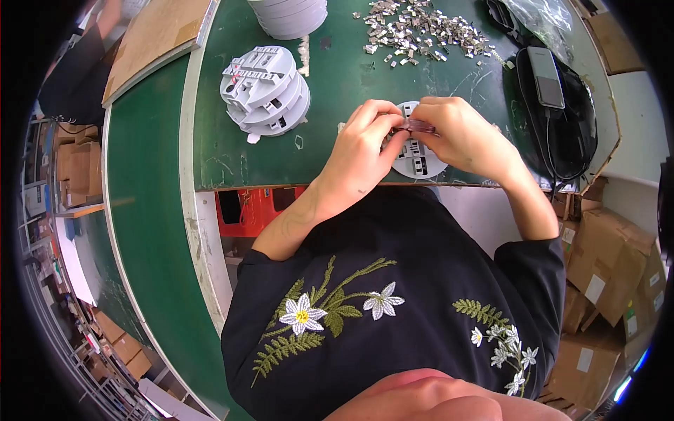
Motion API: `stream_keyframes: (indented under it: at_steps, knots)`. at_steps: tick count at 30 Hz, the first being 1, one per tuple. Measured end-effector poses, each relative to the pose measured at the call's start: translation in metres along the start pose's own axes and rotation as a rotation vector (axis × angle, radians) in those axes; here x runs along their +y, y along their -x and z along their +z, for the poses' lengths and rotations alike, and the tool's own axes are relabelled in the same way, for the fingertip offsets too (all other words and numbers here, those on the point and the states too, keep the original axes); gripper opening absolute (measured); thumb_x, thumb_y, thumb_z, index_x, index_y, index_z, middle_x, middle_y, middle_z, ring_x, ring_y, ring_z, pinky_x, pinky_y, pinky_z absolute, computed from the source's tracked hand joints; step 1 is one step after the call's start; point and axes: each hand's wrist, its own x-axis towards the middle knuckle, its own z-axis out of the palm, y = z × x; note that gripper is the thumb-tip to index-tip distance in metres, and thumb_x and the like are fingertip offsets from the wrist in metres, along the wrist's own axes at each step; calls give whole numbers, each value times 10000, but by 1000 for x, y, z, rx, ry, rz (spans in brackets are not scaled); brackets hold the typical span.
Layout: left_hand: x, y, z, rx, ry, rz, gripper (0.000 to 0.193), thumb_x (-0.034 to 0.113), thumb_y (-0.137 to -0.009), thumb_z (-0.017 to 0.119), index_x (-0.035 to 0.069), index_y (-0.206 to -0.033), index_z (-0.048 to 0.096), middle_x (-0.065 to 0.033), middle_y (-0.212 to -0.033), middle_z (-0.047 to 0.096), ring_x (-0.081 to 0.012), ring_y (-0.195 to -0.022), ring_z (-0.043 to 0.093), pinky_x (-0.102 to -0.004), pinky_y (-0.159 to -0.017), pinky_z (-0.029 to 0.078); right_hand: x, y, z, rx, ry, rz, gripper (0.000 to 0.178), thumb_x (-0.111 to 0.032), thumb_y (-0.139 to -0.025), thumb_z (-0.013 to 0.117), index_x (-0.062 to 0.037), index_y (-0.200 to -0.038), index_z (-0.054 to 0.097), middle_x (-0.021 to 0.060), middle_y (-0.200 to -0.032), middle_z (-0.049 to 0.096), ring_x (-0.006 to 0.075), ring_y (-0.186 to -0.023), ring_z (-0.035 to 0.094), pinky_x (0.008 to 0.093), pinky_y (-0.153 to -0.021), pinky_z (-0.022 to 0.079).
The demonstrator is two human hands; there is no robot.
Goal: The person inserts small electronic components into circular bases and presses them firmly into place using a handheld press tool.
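White labels (595,288) on the cartons (607,242) right of the hands are too small to read. One round, light-grey slotted disc (426,168) lies on the bench (337,98) directly beneath the left hand (365,144) and right hand (469,137), whose fingertips close together on one small reddish-brown piece (423,126). Left of them stands one stack of apparently three similar discs (270,91); beyond them lie uncountable metal pieces (421,31).

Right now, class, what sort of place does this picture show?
Probably a small-parts assembly workshop: a stack of gray plastic discs and many scattered metal-looking pieces share a green workbench.
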Motion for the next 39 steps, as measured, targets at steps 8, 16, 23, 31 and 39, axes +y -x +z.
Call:
stream_keyframes:
  at_steps: [8, 16, 23, 31, 39]
  knots:
    - [-1, -16, -7, -75, -179, 214, 153, -29, -787, 686, 15, -932, 662, -59, -1026, 613, -209, -792, 569, -291, -692, 493, -20, 17, -14, 285, -307, 269, 108, 9, -829, 684, -4, -934, 701, -16, -666, 547, 70, -553, 371, 205, -510, 296]
    - [0, -19, 1, -109, -254, 223, 62, -1, -795, 666, 35, -839, 642, -46, -934, 622, -208, -759, 561, -291, -698, 503, -20, 20, -12, 356, -365, 294, 70, -69, -880, 688, -4, -853, 686, -41, -633, 520, 40, -565, 365, 190, -512, 276]
    - [-3, -10, -2, -100, -157, 164, 164, -1, -770, 703, 20, -931, 680, -42, -958, 633, -196, -783, 569, -283, -690, 487, -13, 5, 0, 494, -907, 80, 359, -189, -971, 546, -81, -631, 503, -33, -549, 407, 63, -515, 293, 208, -477, 244]
    - [-8, -2, -7, -115, -3, 129, 509, 179, -706, 818, 7, -1152, 645, -109, -1186, 586, -281, -1030, 550, -360, -879, 492, -8, -6, 26, 484, -1414, -123, 454, -231, -992, 423, -155, -552, 337, -27, -481, 271, 92, -480, 182, 237, -447, 213]
    - [-6, 7, 1, -223, -226, 120, 959, 326, -620, 885, 14, -1396, 415, -181, -1402, 400, -363, -1217, 411, -449, -1040, 390, -5, -12, 47, 514, -1249, -214, 417, -126, -964, 464, -106, -553, 399, -2, -486, 349, 100, -474, 252, 245, -464, 247]
